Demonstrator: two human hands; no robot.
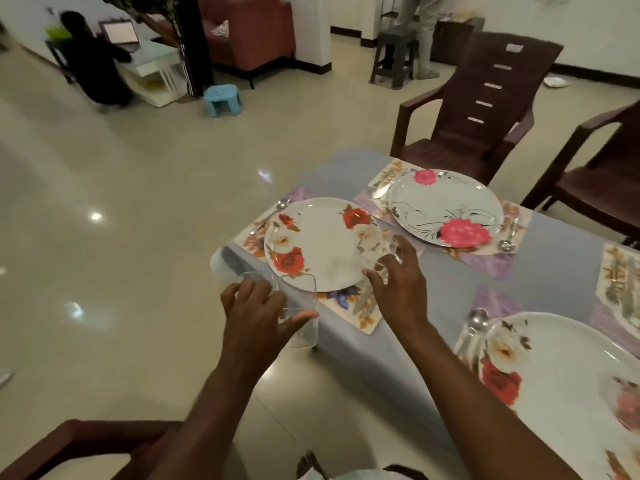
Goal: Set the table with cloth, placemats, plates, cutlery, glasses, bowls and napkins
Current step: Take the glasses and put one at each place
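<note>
My left hand (258, 315) grips a clear drinking glass (301, 317) just off the table's near corner. My right hand (394, 275) holds a second clear glass (388, 256) at the right rim of a rose-patterned plate (320, 244). That plate lies on a floral placemat (360, 311) over the grey tablecloth (554, 258), with a spoon (277, 209) at its left. A plate with pink flowers (446, 206) sits on the far placemat with cutlery (509, 237) beside it. A third plate (561, 368) with a spoon (476, 322) lies at the near right.
Two brown plastic chairs (481, 109) stand at the far side of the table, and another chair's arm (79, 441) is at the bottom left. A further placemat (621, 285) shows at the right edge. A blue stool (223, 98), a person at a laptop and another standing person are farther back.
</note>
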